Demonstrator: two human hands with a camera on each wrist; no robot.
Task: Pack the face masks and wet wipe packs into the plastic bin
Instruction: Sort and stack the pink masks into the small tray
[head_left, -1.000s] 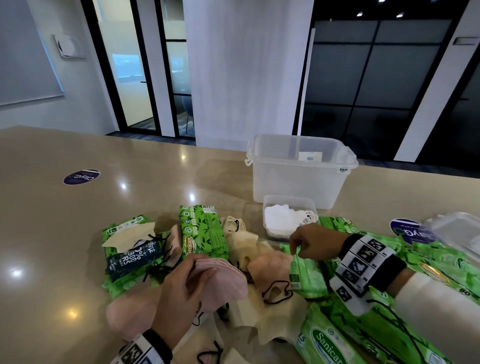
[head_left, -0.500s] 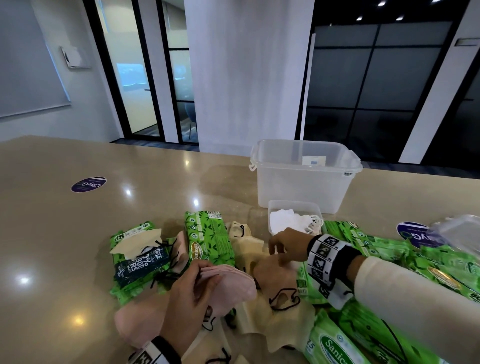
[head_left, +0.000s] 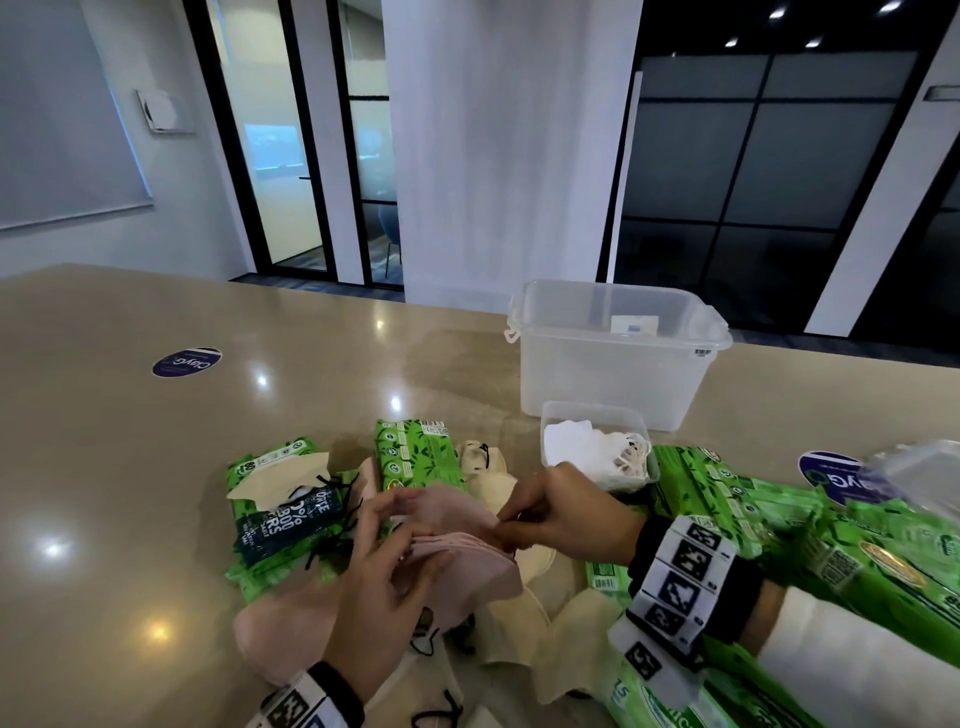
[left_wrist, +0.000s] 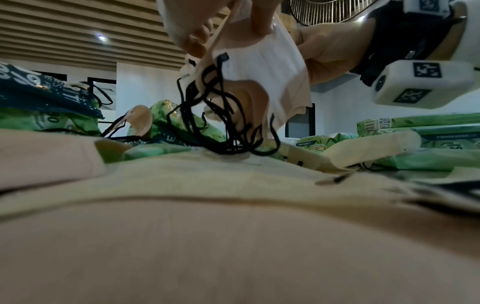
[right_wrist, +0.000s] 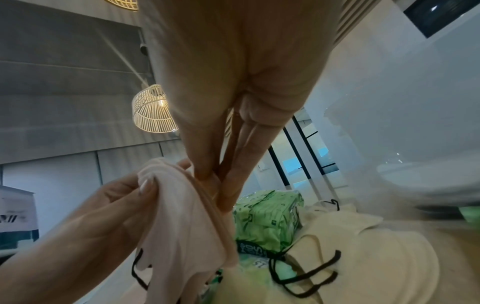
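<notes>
While left hand (head_left: 384, 582) grips the soft, light pink face-mask stack (head_left: 457, 545), right hand (head_left: 558, 514) pinches its edge; floppy w/ dangling loops, so hold mid-stack.

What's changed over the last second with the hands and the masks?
The right hand left the pile near the small tray, moved left, and now pinches the edge of the pink mask stack. The left hand still holds that stack. The plastic bin and wet wipe packs stayed put.
</notes>
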